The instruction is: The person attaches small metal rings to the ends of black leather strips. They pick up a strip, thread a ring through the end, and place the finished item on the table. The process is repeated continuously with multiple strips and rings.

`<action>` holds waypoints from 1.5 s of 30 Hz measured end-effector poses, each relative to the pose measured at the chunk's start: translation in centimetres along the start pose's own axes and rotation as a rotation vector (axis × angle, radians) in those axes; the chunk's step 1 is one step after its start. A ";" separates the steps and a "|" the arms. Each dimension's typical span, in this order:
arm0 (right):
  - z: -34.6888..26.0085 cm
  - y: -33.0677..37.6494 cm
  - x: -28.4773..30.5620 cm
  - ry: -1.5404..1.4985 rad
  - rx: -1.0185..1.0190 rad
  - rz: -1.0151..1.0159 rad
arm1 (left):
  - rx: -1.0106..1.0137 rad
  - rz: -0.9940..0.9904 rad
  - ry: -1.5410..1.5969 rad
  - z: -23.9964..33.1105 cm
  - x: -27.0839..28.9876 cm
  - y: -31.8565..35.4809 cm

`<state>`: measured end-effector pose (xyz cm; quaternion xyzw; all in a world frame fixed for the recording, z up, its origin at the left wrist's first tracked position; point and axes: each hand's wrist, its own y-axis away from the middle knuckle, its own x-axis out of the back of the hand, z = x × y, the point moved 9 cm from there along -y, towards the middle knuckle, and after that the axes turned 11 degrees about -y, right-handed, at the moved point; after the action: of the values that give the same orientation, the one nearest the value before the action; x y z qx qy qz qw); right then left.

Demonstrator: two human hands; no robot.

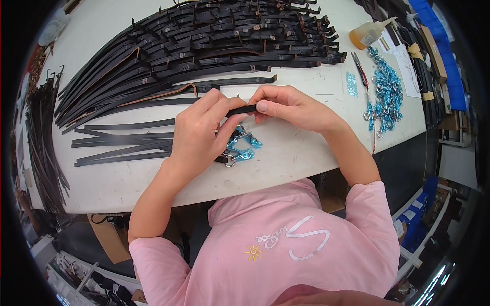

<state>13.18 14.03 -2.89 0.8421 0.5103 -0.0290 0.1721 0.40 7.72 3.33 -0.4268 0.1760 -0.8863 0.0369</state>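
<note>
Between my two hands is a dark leather strap (242,110), held just above the white table. My left hand (200,130) pinches it from one side, and my right hand (287,108) has thumb and fingers closed on its end. Beneath and beside my left hand lie several finished-looking black straps (122,155), fanned to the left. At their right ends sit metal clasps in blue plastic wrap (241,148), partly hidden by my left hand. A further single strap (127,124) runs leftward behind that hand.
A big layered pile of black straps (204,46) covers the table's far side. On the right are blue-wrapped metal clasps (386,92), red-handled snips (361,71) and a bottle of amber liquid (368,34). More straps (43,137) hang over the left edge. The table's front edge (286,176) is close to me.
</note>
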 end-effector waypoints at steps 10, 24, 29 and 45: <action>0.2 0.1 0.2 -0.095 -0.035 -0.006 | -0.124 0.080 -0.058 1.0 0.3 0.3; -0.1 0.5 -0.5 -0.293 -0.049 -0.134 | -0.104 0.103 0.139 1.5 0.7 0.7; 0.5 0.6 -0.9 -0.382 -0.035 -0.266 | -0.089 0.064 0.303 1.8 0.6 0.7; -1.7 0.3 -1.0 0.385 0.086 0.090 | -0.117 0.050 -0.108 0.8 -0.4 0.6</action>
<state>12.75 13.56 -0.97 0.8606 0.4940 0.1183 0.0364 1.26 7.00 3.29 -0.4707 0.2360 -0.8491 0.0434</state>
